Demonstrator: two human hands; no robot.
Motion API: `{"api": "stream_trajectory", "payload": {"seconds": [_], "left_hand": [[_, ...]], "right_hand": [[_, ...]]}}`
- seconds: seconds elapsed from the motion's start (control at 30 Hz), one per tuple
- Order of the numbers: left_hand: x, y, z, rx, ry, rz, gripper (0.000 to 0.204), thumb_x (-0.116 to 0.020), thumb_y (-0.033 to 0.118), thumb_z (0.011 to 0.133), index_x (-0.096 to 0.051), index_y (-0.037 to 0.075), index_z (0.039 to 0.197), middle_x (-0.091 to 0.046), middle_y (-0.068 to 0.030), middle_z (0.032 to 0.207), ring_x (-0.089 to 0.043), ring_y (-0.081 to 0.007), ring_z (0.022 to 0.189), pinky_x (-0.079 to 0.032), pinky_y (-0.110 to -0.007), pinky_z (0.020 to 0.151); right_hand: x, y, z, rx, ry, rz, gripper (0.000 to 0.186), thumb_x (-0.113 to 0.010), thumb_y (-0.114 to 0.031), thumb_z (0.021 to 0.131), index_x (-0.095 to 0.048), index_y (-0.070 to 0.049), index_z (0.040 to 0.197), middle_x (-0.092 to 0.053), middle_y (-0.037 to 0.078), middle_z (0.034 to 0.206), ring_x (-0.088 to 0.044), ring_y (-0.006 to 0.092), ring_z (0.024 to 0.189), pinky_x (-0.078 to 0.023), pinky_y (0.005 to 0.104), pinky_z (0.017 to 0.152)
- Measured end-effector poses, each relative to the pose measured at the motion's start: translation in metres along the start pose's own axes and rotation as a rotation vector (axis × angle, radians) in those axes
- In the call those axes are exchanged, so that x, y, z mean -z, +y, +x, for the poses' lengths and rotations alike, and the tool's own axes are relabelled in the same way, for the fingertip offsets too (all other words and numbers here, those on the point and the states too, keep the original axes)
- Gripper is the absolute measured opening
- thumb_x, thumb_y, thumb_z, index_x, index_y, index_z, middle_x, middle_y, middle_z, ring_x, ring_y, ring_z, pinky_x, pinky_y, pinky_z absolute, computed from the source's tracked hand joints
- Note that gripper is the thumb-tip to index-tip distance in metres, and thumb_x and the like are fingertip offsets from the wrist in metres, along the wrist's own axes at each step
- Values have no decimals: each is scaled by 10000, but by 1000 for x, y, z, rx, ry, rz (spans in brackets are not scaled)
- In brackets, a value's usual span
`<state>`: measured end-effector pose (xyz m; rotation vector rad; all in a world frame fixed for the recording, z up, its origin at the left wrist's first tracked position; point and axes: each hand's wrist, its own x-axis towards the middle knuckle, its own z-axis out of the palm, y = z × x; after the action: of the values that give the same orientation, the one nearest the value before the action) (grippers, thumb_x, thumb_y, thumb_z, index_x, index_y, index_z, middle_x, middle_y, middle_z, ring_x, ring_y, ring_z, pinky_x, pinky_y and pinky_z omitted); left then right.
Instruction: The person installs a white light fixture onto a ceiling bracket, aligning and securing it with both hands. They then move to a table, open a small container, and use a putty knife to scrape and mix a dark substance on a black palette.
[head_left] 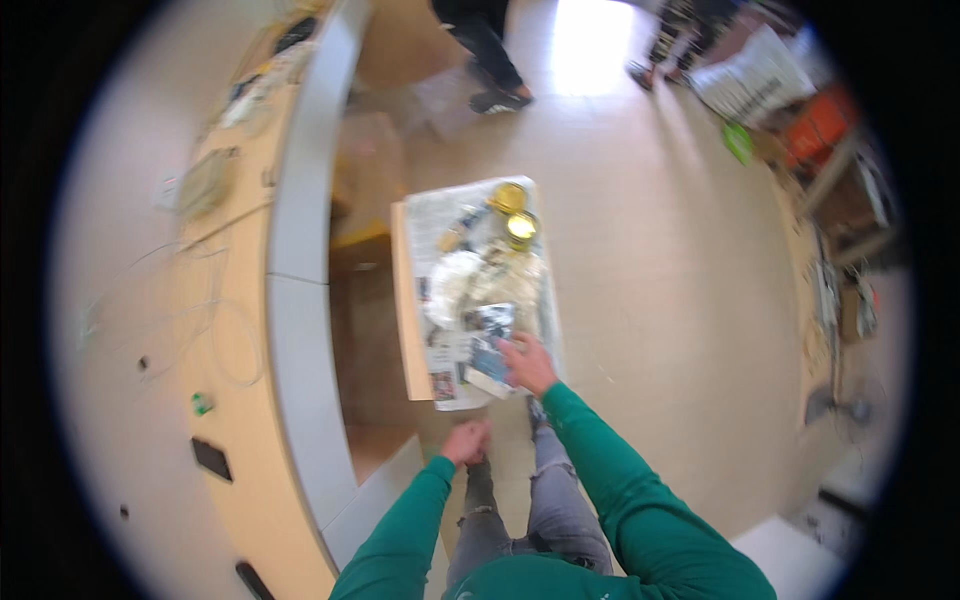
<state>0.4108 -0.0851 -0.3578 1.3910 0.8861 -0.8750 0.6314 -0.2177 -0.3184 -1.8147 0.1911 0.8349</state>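
I'm watching from overhead: my right hand point(528, 362) is touching the right side of a blue-and-silver packet point(490, 348), fingers partly bent; blur is hiding whether they're gripping it. The packet is lying near the close end of a small table point(410, 372) that newspaper point(442, 362) is covering. My left hand point(467, 442) is hanging just off that near end, fingers curling inward; can't tell how tightly, or if they're holding anything. Crumpled white material point(453, 283) is sitting beyond the packet, and two gold-coloured round tins point(520, 230) are standing near the far end.
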Motion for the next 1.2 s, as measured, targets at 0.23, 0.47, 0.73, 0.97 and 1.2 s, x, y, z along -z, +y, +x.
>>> {"api": "stream_trajectory", "payload": {"seconds": [0.23,0.47,0.73,0.97,1.2], "left_hand": [[-7,-149,-153,391,-331,582,1167,-442,905,808,-449,-32,1504,-420,-265,1564,-406,-395,1452,-332,-445,1196],[-16,-138,-142,272,-225,327,722,-383,652,1014,-533,110,1467,-593,-148,1412,-580,-307,1240,-445,-494,1095],[-2,-33,-136,143,-289,629,600,-416,492,1007,-691,-17,849,-674,-143,717,-665,-256,571,-550,-392,496],[-56,45,-116,257,-309,176,668,-497,679,973,-623,95,672,-541,-44,568,-544,-177,486,-390,-334,441],[-160,163,-51,-335,121,448,541,-620,556,949,-675,33,822,-669,-119,705,-640,-198,585,-525,-367,569]], "right_hand": [[109,149,-132,-76,-154,-592,846,-666,-703,851,-655,48,1242,-697,297,1155,-679,390,1107,-525,492,914],[170,185,-260,-906,-386,265,748,-547,-586,986,-529,14,1434,-651,124,1327,-627,258,1165,-493,385,1039],[242,146,-278,-516,-158,-237,680,-531,-544,973,-603,37,1319,-656,194,1259,-644,310,1078,-520,485,911],[339,129,-260,-530,-247,-201,767,-535,-657,961,-649,45,1250,-685,190,1164,-648,291,1038,-545,475,838],[473,129,-179,-414,-394,-473,891,-424,-733,977,-701,109,1065,-729,244,1023,-663,322,947,-496,462,847]]}}
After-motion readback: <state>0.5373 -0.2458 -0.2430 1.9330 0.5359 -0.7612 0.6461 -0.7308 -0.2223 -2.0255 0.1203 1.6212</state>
